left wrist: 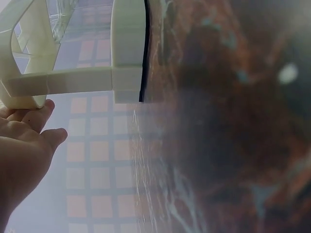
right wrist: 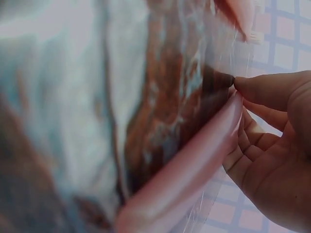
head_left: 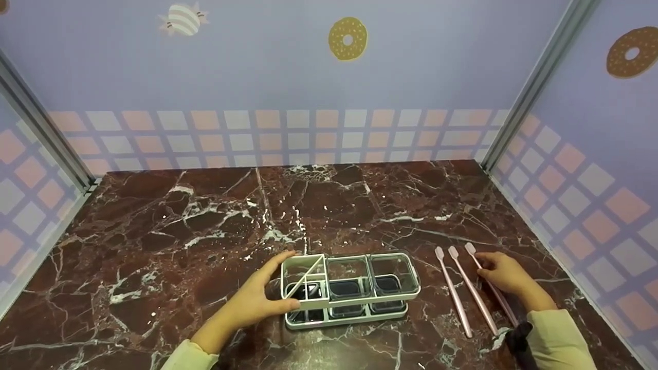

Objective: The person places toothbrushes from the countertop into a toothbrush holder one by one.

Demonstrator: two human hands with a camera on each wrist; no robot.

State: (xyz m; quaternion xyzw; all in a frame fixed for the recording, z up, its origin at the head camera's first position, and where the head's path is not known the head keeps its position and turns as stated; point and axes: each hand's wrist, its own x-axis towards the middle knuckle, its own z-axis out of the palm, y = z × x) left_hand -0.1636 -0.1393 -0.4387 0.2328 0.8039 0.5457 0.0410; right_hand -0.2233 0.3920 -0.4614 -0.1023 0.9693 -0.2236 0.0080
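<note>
A white two-tier desktop holder (head_left: 374,297) with clear compartments stands near the front middle of the table. My left hand (head_left: 252,298) grips its upper tier at the left end, thumb along the front edge and fingers round the back corner. In the left wrist view, the fingertips lie against the tier's pale frame (left wrist: 80,81). To the right, my right hand (head_left: 506,275) pinches the rightmost pink toothbrush (right wrist: 184,174) near its neck between thumb and fingers. The other two pink toothbrushes, a left one (head_left: 454,295) and a middle one (head_left: 474,293), lie side by side, heads pointing away from me.
The dark red marbled table (head_left: 180,246) is bounded at the back by a printed wall panel (head_left: 288,67) and on the right by another panel (head_left: 581,128). Metal posts stand in the corners, one (head_left: 534,87) at the right.
</note>
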